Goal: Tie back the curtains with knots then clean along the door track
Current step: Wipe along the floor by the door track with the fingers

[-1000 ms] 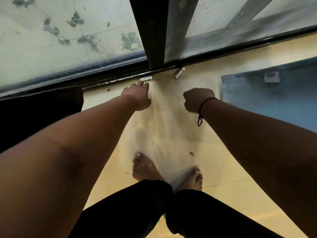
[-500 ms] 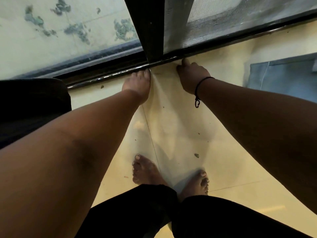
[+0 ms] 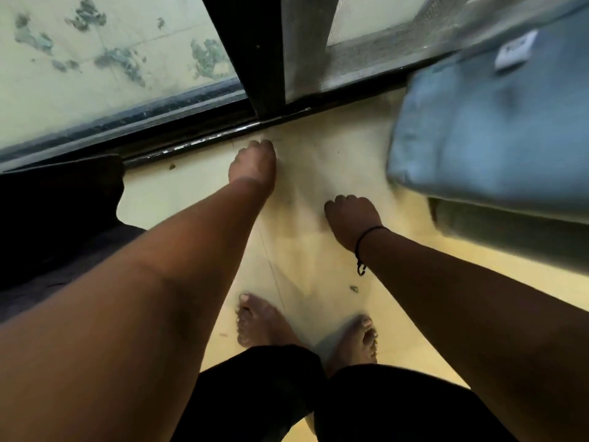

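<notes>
Both hands reached down toward the floor in the head view, the only view there was; the left hand [image 3: 253, 165] lay nearest the long black metal door track [image 3: 197, 145], its fingers bunched together and pointing at the rail, fingertips just beside its near edge and seemingly gripping a fold of the sheer pale curtain fabric [image 3: 306, 186] that draped down between the arms; the right hand [image 3: 352, 218] sat farther back from the rail, fingers curled under as though gathering the same cloth, a thin black cord bracelet [image 3: 366, 240] on its wrist; whether either hand truly pinched the fabric could not be told through the blur. The track ran from lower left to upper right, ahead of both hands and across the line of the arms; the left hand was plainly the nearer to it. A dark vertical door frame post [image 3: 255, 52] met the track just beyond the left hand; a blue padded cushion [image 3: 490, 129] lay to the right; bare feet [image 3: 261, 323] stood on the cream tiled floor [image 3: 178, 193] below.
</notes>
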`<state>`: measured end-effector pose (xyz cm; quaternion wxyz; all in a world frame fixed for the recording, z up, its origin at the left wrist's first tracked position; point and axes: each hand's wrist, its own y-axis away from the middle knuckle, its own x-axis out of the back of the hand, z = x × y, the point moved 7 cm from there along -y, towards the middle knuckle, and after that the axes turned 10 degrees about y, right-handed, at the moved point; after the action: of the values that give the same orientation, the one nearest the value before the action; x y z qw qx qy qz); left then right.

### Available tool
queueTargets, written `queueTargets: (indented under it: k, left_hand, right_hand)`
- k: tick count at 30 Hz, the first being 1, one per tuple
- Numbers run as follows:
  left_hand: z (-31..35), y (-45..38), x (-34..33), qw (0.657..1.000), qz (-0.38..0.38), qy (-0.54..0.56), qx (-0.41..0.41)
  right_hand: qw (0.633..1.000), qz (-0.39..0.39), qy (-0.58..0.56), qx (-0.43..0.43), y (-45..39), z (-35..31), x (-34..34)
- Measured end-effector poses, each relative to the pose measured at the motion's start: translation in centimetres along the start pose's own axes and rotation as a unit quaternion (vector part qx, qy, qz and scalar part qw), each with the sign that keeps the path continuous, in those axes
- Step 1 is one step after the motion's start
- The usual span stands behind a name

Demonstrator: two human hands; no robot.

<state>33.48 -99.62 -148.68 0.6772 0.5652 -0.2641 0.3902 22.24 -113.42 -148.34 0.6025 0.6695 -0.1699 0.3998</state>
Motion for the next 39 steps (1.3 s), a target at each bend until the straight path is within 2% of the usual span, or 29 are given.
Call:
queueTargets:
  k: [3, 6, 8, 12, 14, 18, 24, 27, 31, 35, 39]
  left_hand:
    - [-1.6, 4.6, -1.6, 0.991, -0.069, 0.092, 0.069]
    - [-2.1, 12.9, -3.1, 0.96, -0.149, 0.217, 0.098]
    - [-2.1, 19.0, -2.4, 0.94, -0.202, 0.252, 0.114]
    - [-0.9, 29.9, 1.4, 0.915, -0.29, 0.268, 0.087]
    - [-0.1, 34.6, 5.2, 0.905, -0.303, 0.282, 0.095]
    - [1.7, 42.7, 14.7, 0.899, -0.264, 0.319, 0.146]
    - [7.5, 50.4, 26.7, 0.916, -0.182, 0.351, 0.069]
    - [9.8, 53.4, 30.2, 0.92, -0.14, 0.366, 0.025]
    - [12.9, 57.1, 33.9, 0.932, -0.126, 0.337, -0.052]
    - [15.5, 60.5, 36.2, 0.91, -0.111, 0.389, -0.088]
    - [16.9, 65.5, 36.2, 0.847, -0.118, 0.515, -0.054]
  right_hand:
    - [0.998, -0.031, -0.06, -0.015, 3.9, -1.2, -1.0]
    - [0.975, -0.095, -0.2, -0.033, 9.1, -2.1, -0.8]
    - [0.959, -0.12, -0.256, -0.026, 13.1, -2.1, 1.0]
    - [0.954, -0.116, -0.276, -0.034, 21.4, -0.9, 6.5]
    - [0.955, -0.114, -0.272, -0.04, 26.0, -0.3, 9.7]
    - [0.957, -0.089, -0.275, -0.029, 34.4, 0.7, 16.8]
    - [0.971, -0.02, -0.237, 0.001, 44.6, 1.9, 26.6]
    - [0.983, 0.013, -0.182, 0.006, 48.8, 3.2, 29.8]
    - [0.989, 0.04, -0.136, -0.031, 55.0, 5.9, 32.6]
    - [0.977, 0.102, -0.153, -0.112, 62.1, 7.8, 34.1]
    - [0.96, 0.122, -0.195, -0.157, 69.0, 7.4, 31.8]
